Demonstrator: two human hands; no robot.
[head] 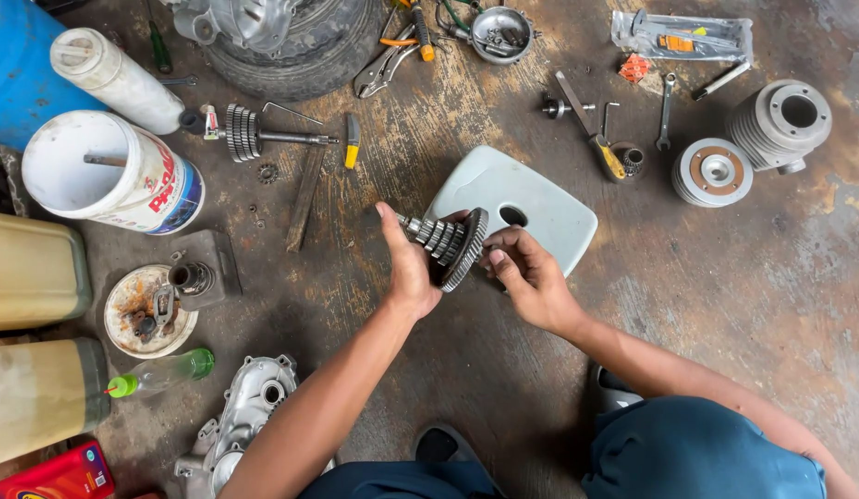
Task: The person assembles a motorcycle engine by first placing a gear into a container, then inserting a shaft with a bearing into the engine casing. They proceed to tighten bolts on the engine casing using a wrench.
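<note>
Both forearms reach forward from the bottom of the view and meet over the stained concrete floor [725, 305], with the elbows spread and the wrists angled toward each other. The left hand [409, 268] stands edge-up, thumb side toward the camera, its fingers wrapped around the narrow end of a stepped gear cluster [448, 245] so that the grip is closed on the part. The right hand [526, 277] comes in from the other side, palm turned down and left, with curled fingers pressing on the rim of the largest gear; it also grasps the cluster. The gear cluster is held in the air between the 2 hands, tilted, its small end pointing up and left, just in front of a pale plastic stool seat [540, 208] lying on the floor.

Further off, a second geared shaft [254, 134] lies on the floor near a white bucket [115, 176]. To the right sit a finned cylinder [780, 125] and a round pulley disc [713, 172], side by side. An engine cover [244, 416] rests beside the left forearm, near a green-capped bottle [161, 372].
</note>
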